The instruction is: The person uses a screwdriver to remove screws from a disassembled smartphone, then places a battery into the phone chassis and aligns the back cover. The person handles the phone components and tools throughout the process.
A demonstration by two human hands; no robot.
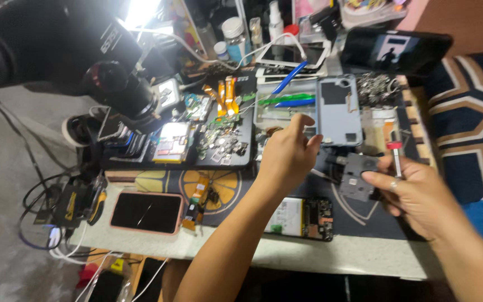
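Head view, left hand (287,156) fingers loosely curled over parts tray (286,106) holding tools, right hand (415,187) grasping red-capped screwdriver (396,158)

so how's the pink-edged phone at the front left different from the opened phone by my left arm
The pink-edged phone is closed, showing a dark glossy screen; the opened phone shows a pale battery and circuit board. The pink-edged phone lies in full view; the opened phone is partly hidden by the left arm. Both lie flat near the table's front edge.

Cluttered workbench (364,251), perhaps grey floor (1,168)
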